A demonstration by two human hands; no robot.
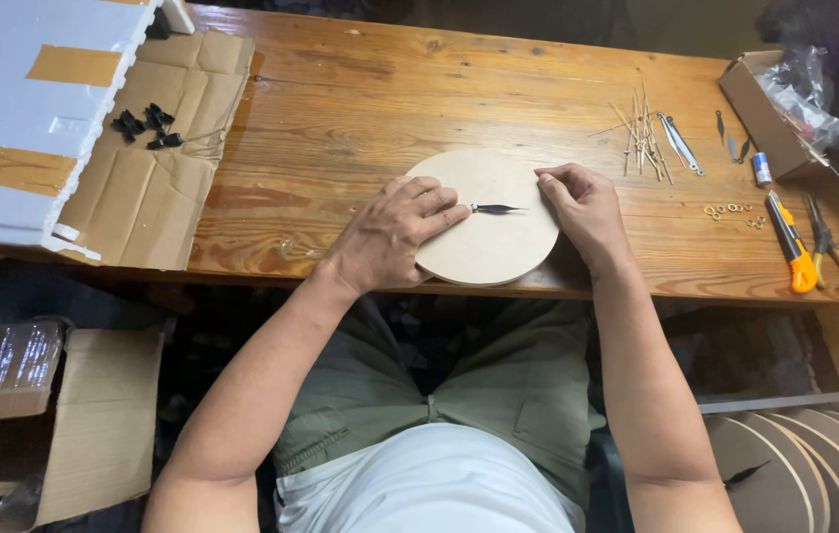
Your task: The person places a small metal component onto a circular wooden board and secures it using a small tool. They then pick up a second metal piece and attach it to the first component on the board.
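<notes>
While the round tan disc (pixel 489 237) lies at the worktop's (pixel 360 109) near edge, it is pressed flat by the left hand (pixel 395 232), fingers together beside a small dark pointed piece (pixel 495 208). The right hand (pixel 585 207) is curled on the disc's rim, apparently pinching nothing.

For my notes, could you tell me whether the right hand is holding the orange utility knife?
No, the right hand rests on the round board; the orange utility knife lies apart.
</notes>
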